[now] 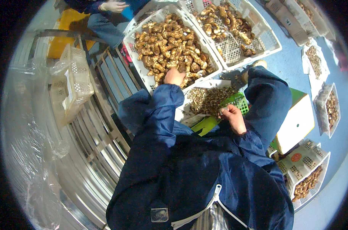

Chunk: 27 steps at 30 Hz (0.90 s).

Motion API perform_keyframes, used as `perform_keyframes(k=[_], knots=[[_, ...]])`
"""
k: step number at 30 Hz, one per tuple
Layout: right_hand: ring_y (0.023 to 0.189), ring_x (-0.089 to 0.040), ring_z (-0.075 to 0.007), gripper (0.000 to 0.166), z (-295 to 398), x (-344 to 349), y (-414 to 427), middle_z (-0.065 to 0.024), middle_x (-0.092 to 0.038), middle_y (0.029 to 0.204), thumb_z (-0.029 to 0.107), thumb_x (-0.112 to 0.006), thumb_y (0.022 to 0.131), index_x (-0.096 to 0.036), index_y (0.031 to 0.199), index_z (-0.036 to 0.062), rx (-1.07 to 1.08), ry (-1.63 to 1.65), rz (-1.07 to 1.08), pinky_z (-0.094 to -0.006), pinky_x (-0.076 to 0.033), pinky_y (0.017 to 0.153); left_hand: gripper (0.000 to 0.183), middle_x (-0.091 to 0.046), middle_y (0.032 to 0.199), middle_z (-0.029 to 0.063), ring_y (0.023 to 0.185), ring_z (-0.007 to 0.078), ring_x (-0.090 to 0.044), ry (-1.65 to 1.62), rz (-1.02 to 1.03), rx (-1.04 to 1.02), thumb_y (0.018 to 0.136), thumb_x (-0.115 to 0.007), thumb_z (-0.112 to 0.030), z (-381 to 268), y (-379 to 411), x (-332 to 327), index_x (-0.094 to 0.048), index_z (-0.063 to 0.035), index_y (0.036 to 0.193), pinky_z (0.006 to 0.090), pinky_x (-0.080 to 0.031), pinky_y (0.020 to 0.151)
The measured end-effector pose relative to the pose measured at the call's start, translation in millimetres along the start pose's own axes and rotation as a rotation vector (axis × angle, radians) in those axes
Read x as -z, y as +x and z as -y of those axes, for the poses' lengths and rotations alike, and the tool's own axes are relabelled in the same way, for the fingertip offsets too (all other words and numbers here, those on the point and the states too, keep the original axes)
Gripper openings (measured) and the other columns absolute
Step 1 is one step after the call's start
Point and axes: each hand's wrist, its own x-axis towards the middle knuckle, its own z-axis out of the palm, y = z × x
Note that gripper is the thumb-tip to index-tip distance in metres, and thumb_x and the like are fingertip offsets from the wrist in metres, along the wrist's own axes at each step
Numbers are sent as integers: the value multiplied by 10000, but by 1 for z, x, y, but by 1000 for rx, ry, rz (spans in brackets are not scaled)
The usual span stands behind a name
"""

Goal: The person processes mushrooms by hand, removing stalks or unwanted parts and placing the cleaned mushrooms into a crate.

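Note:
My left hand [175, 77] reaches into the near edge of a heap of brown-and-cream mushrooms [168, 47] in a white plastic crate [216, 75]; its fingertips are hidden among them. My right hand [233, 116] is over my lap, thumb and fingers pinched on a small pale object [223, 109] too small to identify. Beside it are a green plastic basket [242, 103] and a white container [183, 112] of small mushroom bits [208, 99]. A second white crate [273, 49], with fewer mushrooms [233, 23], adjoins the first at the right.
A person's gloved hand [113, 6] shows at the top left. Metal racks [105, 135] and an off-white perforated crate [76, 77] stand left. At right are a white-topped box [296, 123], crates of mushrooms [307, 184] and a white sheet [306, 59] holding bits on the blue floor.

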Motion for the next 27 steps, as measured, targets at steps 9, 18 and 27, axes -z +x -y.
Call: perform_keyframes(k=[9, 18, 27], knots=[[583, -398, -52, 263, 19, -15, -6, 44, -406, 588, 79, -605, 821, -416, 642, 40, 59, -356, -5, -222, -375, 559, 458, -646, 887, 191, 852, 335, -619, 44, -218, -11, 691, -685, -309, 64, 9, -40, -609, -12, 1031, 402, -480, 754], [768, -490, -55, 112, 88, -44, -26, -56, -635, 957, 64, -567, 858, -541, 772, -2, 300, -208, -3, -200, -391, 702, 342, -587, 1068, 85, 953, 178, -581, -1492, 353, -261, 839, -541, -7, 8, -118, 42, -476, -7, 1175, 296, -484, 812], [762, -513, -101, 215, 133, -79, -71, -112, -629, 963, 27, -604, 802, -450, 657, -11, 599, -330, 40, -229, -411, 655, 382, -549, 1108, 86, 981, 157, -568, -1685, 635, -264, 922, -462, -115, -29, -214, 52, -378, -33, 1285, 301, -509, 760]])
